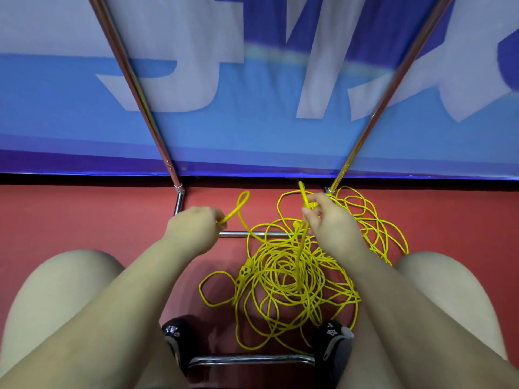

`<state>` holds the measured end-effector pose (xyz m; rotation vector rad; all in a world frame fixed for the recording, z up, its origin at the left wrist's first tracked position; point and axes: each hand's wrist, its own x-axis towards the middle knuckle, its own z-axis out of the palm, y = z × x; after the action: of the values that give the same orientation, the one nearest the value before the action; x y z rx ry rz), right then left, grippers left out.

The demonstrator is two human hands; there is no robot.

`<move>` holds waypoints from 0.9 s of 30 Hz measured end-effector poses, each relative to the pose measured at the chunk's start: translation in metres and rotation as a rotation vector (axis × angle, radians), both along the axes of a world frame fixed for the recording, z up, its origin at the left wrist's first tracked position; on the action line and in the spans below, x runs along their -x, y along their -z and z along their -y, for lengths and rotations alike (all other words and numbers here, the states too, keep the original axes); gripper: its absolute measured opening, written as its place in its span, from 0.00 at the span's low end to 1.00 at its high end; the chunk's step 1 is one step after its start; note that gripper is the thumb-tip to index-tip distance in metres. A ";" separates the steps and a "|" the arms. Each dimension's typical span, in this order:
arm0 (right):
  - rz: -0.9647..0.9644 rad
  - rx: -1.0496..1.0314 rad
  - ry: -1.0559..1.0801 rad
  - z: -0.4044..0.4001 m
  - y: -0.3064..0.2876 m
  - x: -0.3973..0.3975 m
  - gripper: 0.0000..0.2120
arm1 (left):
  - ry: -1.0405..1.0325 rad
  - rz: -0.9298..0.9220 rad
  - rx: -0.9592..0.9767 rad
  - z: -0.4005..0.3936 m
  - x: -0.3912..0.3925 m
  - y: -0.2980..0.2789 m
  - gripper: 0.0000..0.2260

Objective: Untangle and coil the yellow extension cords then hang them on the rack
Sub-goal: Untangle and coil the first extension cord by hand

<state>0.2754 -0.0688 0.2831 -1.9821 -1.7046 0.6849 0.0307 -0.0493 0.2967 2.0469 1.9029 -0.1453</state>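
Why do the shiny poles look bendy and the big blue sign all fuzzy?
In the head view the wide lens splays the rack poles outward, and the blue banner is smeared by blur; the yellow cords on the floor stay fairly sharp, as do the left hand and right hand.

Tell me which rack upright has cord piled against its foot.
The right-hand upright: loops of the yellow cord tangle lie around its base on the red floor. The left-hand upright meets bare floor at its foot.
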 end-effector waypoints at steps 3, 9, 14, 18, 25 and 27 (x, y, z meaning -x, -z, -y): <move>-0.001 -0.039 -0.028 0.001 -0.015 0.000 0.12 | -0.049 0.022 -0.064 0.003 -0.002 -0.003 0.11; 0.017 -0.037 -0.152 -0.003 -0.036 0.004 0.11 | -0.312 0.418 -0.179 -0.001 0.012 -0.006 0.12; -0.199 0.040 -0.103 -0.004 -0.016 0.005 0.10 | -0.527 0.996 -0.176 -0.012 0.010 0.012 0.11; -0.427 0.021 -0.061 -0.009 -0.001 0.014 0.08 | -0.897 1.456 0.187 -0.027 0.005 0.021 0.07; -0.648 0.034 -0.097 -0.025 -0.001 0.031 0.10 | -1.011 1.625 0.649 -0.035 -0.009 0.027 0.14; -0.614 0.037 -0.126 -0.026 0.005 0.035 0.10 | -1.020 1.588 0.708 -0.036 -0.015 0.031 0.13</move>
<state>0.2404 -0.0426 0.2777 -1.4708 -1.4392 1.2247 0.0456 -0.0128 0.2654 0.1761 1.1630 0.7084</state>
